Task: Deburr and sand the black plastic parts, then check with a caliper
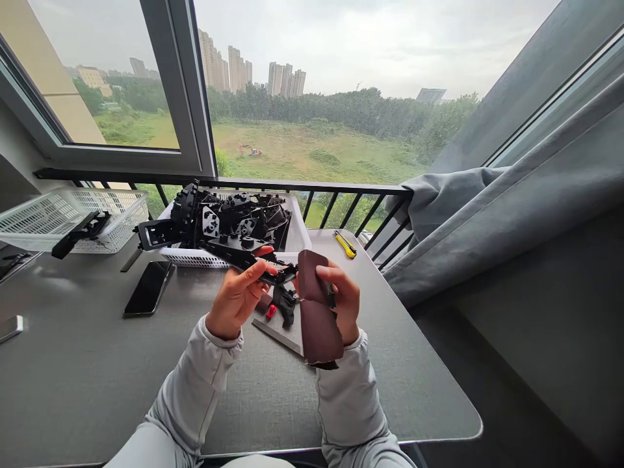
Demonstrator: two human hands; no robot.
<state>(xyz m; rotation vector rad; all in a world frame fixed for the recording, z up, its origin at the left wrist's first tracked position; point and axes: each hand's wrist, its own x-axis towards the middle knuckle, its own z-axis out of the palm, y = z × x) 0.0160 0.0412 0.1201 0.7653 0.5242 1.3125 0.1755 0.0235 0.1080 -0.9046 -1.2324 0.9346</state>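
My left hand is closed around a long black plastic part, which points from upper left toward my right hand. In my right hand is a folded piece of dark brown sandpaper with a torn lower edge. The sandpaper is up against the near end of the plastic part; whether they touch is hard to see. Below my hands on the table lie a crumpled-looking black object, a small red piece and a flat grey metal strip.
Just behind my hands stands a white basket heaped with black plastic parts. Another white basket at the left has a black part over its edge. A phone lies left; a yellow utility knife lies right, near the railing.
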